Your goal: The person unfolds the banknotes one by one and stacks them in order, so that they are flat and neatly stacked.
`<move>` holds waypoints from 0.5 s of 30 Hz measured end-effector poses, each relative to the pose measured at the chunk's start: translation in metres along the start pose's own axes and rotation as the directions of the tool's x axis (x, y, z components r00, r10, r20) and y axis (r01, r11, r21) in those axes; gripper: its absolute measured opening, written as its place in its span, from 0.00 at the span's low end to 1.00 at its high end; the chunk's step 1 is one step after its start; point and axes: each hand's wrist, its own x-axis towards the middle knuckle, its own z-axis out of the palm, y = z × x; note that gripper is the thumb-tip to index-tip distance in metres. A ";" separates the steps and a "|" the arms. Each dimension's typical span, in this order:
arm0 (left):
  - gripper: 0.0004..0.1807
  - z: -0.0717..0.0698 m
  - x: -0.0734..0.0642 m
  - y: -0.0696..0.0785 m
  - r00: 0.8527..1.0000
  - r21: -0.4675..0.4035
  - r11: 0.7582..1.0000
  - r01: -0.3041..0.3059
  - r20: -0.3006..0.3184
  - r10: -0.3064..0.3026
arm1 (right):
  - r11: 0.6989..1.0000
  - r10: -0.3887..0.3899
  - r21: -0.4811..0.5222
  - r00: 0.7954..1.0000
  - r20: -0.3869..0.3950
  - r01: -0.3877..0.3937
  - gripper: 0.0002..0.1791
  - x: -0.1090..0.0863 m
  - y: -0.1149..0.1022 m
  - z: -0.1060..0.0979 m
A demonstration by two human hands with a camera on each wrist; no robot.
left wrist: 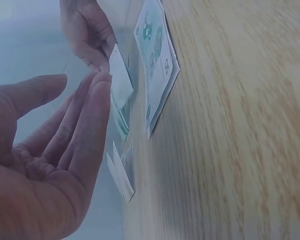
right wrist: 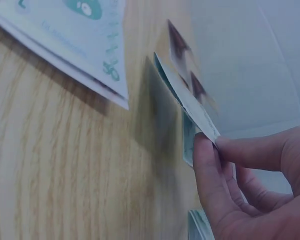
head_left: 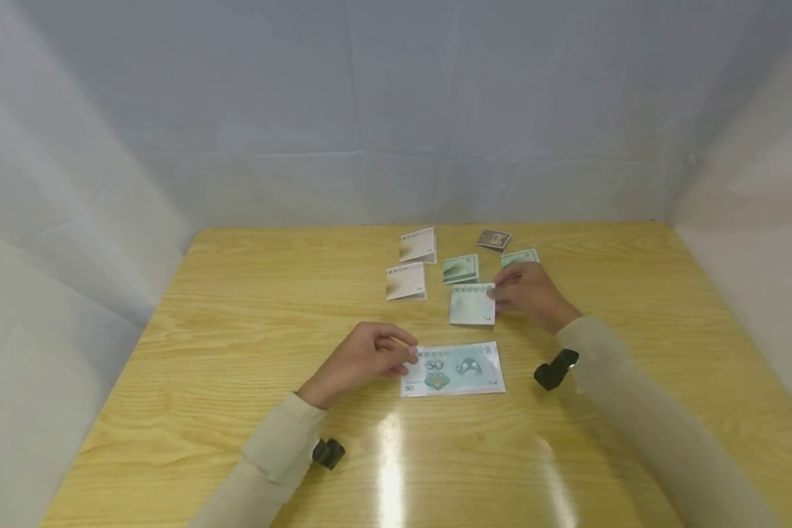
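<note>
My right hand (head_left: 531, 295) pinches the right edge of a folded pale green banknote (head_left: 471, 306) between thumb and fingers. In the right wrist view this folded note (right wrist: 190, 107) is raised at a tilt over the wood, its shadow beside it. A larger banknote marked 50 (head_left: 465, 372) lies nearer the front, its printed side up. My left hand (head_left: 372, 352) hovers by that note's left end, fingertips overlapping its corner. Seen from the left wrist, the left hand (left wrist: 55, 155) has extended fingers, the thumb apart, and nothing between them.
Toward the back of the wooden table (head_left: 270, 293) lie two folded whitish notes (head_left: 417, 246), a folded green note (head_left: 460, 268), another green note (head_left: 519, 257) partly behind the right hand, and a small brown one (head_left: 494, 239). Pale sheeting (head_left: 396, 110) encloses the back and sides.
</note>
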 end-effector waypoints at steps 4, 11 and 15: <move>0.14 0.000 0.000 0.002 1.000 -0.007 1.000 -0.008 0.001 0.008 | 1.000 -0.004 0.020 1.000 0.014 0.004 0.19 -0.005 -0.004 -0.001; 0.15 0.003 0.001 0.007 0.999 -0.028 0.999 -0.046 0.009 0.046 | 1.000 0.018 0.007 1.000 0.024 -0.018 0.22 -0.014 -0.011 0.000; 0.16 0.007 0.002 0.009 0.997 -0.019 0.997 -0.076 0.004 0.076 | 1.000 0.022 -0.015 0.999 0.043 -0.021 0.22 -0.021 -0.014 0.001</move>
